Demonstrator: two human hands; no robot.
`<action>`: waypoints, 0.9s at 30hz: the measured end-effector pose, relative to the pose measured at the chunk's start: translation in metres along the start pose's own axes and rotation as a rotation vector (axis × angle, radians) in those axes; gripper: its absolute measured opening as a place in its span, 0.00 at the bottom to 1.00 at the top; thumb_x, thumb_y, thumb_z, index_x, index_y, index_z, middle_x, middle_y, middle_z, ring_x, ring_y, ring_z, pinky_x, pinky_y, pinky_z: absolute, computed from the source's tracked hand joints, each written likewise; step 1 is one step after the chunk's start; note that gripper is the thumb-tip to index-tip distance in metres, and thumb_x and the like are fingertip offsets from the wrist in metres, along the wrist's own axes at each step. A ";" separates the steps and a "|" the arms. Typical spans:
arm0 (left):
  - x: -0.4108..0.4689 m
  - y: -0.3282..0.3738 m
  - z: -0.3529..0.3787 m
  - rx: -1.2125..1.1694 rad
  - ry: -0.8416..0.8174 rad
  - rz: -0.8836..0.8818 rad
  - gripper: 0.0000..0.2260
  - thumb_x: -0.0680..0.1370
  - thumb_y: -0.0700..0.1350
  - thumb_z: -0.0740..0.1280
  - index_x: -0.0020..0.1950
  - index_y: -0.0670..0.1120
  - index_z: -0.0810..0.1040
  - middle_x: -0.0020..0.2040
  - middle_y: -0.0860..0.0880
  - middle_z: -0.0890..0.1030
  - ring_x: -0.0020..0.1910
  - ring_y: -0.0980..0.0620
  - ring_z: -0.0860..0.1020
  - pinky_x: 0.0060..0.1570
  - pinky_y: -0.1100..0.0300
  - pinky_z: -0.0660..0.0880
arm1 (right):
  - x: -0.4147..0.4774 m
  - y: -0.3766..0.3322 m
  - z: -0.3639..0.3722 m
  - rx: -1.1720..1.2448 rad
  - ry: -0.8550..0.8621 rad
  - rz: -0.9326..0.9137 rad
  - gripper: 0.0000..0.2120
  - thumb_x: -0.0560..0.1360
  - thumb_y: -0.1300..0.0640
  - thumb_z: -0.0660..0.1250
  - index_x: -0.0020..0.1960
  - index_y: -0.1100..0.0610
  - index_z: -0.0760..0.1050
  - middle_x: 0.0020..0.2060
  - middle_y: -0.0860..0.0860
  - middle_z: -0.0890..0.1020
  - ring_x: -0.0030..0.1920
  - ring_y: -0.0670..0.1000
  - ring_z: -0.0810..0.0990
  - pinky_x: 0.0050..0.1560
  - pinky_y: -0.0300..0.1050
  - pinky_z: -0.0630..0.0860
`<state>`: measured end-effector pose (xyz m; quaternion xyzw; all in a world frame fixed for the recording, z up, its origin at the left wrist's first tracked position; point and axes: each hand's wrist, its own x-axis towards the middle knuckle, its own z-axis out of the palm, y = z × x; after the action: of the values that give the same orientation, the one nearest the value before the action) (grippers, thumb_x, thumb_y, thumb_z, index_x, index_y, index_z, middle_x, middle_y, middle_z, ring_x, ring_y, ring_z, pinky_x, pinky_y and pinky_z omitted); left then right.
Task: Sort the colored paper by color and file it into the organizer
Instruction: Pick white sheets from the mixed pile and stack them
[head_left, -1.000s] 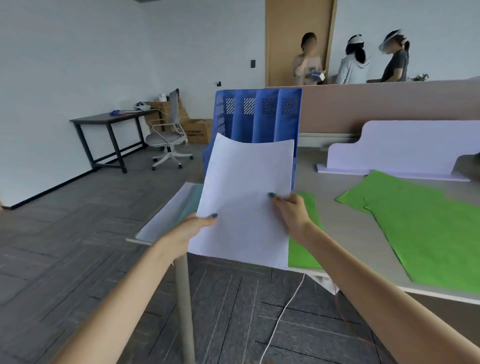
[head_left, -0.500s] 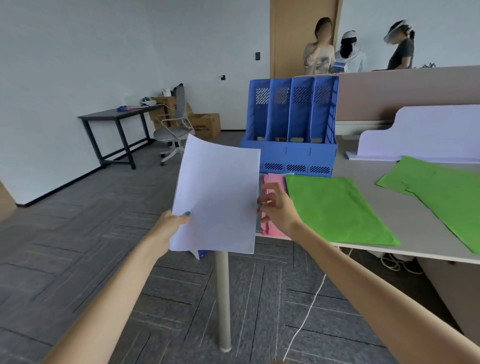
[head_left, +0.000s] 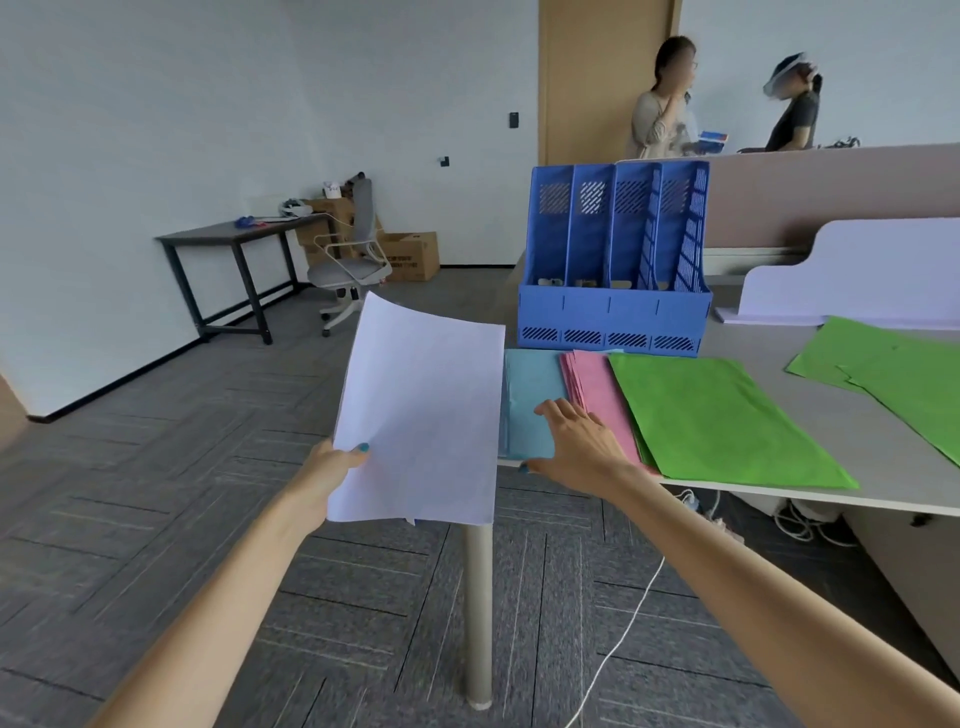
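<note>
Moved: right hand (head_left: 576, 441) taken off the white sheets (head_left: 418, 415), laid on the blue stack (head_left: 530, 389).
Left hand (head_left: 332, 467): white sheets pinched at the lower corner, held beside the table.
Right hand: fingers flat, nothing gripped.
Blue stack: under the right hand, long axis toward the organizer (head_left: 613, 312).

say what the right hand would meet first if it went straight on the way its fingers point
The blue paper: the right hand is low over it, fingers aimed forward-left, and may already touch it. Beyond that the line runs toward the white paper, but depth there is unclear.
</note>
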<state>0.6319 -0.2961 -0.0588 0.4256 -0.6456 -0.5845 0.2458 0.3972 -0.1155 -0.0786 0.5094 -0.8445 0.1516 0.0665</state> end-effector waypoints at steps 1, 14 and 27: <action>0.000 0.001 -0.004 -0.001 0.008 0.000 0.16 0.81 0.42 0.63 0.68 0.42 0.70 0.59 0.47 0.76 0.52 0.48 0.73 0.51 0.55 0.68 | 0.002 -0.001 0.001 -0.018 -0.016 0.013 0.37 0.71 0.40 0.68 0.72 0.55 0.59 0.68 0.51 0.68 0.67 0.52 0.68 0.69 0.47 0.62; 0.012 -0.012 -0.019 -0.044 -0.026 -0.006 0.16 0.81 0.42 0.63 0.69 0.43 0.70 0.60 0.48 0.76 0.53 0.49 0.73 0.52 0.55 0.68 | 0.009 0.001 -0.005 0.027 0.022 -0.015 0.27 0.72 0.40 0.69 0.64 0.54 0.70 0.60 0.49 0.78 0.55 0.50 0.79 0.60 0.48 0.74; 0.021 -0.007 -0.001 -0.052 -0.096 -0.025 0.10 0.80 0.43 0.64 0.62 0.46 0.72 0.48 0.51 0.78 0.43 0.55 0.76 0.38 0.60 0.70 | 0.014 0.010 -0.007 0.017 0.080 0.138 0.17 0.73 0.63 0.60 0.61 0.59 0.64 0.41 0.54 0.79 0.34 0.53 0.78 0.34 0.48 0.78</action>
<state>0.6234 -0.3138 -0.0687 0.3983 -0.6359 -0.6240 0.2183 0.3820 -0.1205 -0.0702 0.4440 -0.8729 0.1834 0.0852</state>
